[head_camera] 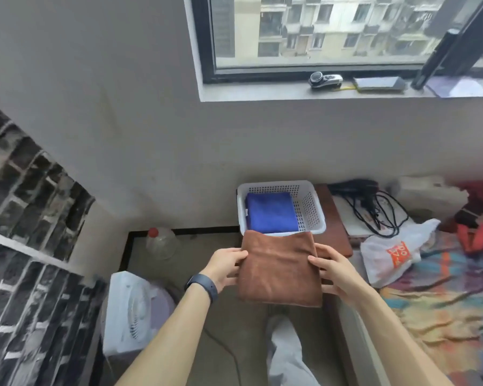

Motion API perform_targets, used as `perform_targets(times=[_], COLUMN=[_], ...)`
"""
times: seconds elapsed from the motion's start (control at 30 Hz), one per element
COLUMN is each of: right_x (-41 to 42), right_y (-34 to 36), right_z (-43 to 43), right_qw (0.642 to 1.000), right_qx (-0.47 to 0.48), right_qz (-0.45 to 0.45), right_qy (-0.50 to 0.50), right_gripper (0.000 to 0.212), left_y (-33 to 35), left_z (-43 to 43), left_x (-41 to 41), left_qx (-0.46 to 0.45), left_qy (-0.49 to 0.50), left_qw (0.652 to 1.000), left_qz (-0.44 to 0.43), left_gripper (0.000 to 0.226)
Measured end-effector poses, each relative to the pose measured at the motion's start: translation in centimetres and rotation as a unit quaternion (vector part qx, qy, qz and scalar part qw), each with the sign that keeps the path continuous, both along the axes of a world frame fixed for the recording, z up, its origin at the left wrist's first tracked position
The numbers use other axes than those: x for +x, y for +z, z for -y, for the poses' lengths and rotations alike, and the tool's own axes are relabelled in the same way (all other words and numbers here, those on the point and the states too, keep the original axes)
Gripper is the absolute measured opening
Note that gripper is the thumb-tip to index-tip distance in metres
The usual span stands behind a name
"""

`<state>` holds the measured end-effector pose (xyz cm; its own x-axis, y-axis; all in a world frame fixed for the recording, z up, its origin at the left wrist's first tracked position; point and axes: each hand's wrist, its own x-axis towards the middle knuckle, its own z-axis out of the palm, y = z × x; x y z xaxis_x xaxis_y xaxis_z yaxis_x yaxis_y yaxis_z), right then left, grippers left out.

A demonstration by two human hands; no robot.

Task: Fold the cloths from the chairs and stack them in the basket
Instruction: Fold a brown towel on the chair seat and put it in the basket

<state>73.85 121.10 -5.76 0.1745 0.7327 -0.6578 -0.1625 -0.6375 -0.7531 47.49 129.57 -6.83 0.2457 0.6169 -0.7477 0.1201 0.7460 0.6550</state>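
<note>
A folded brown cloth (279, 267) is held flat in the air between both hands, its far edge over the near rim of the white perforated basket (311, 207). My left hand (225, 267) grips the cloth's left edge, thumb on top. Its right edge is gripped by my right hand (333, 270), fingers over the top. Inside the basket lies a folded blue cloth (271, 213). The basket stands on a dark red-brown low table (335, 227) by the wall. No chairs are in view.
A clear plastic jug (162, 242) and a white box fan (130, 310) stand on the floor at left. Right of the basket lie black cables (374, 207), a white plastic bag (391, 253) and a bed with a colourful cover (441, 307). My trouser leg (286, 349) is below.
</note>
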Motion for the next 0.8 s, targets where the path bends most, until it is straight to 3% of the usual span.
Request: perform_targets(times=[0.17, 0.3, 0.53, 0.8], right_x=[4.8, 7.4, 9.2, 9.7], right_y=[-2.7, -5.2, -10.0, -15.9], right_z=[-9.9, -16.7, -25.5, -29.0], right_qw=[0.999, 0.998, 0.994, 0.991], right_qx=[-0.029, -0.060, -0.099, -0.126], right_qz=[-0.010, -0.011, -0.020, 0.026], right_qy=[0.015, 0.022, 0.039, 0.048], right_gripper=[0.030, 0.030, 0.032, 0.031], left_y=[-2.2, -3.5, -8.4, -12.5], left_z=[-8.5, -13.5, -20.6, -23.9], left_x=[5.2, 8.5, 11.0, 13.2], left_qx=[-0.007, -0.026, -0.013, 0.017], left_qy=[0.045, 0.068, 0.079, -0.029], left_qw=[0.999, 0.994, 0.986, 0.954], left_qz=[-0.029, -0.079, -0.149, -0.298], left_gripper=[0.022, 0.010, 0.028, 0.041])
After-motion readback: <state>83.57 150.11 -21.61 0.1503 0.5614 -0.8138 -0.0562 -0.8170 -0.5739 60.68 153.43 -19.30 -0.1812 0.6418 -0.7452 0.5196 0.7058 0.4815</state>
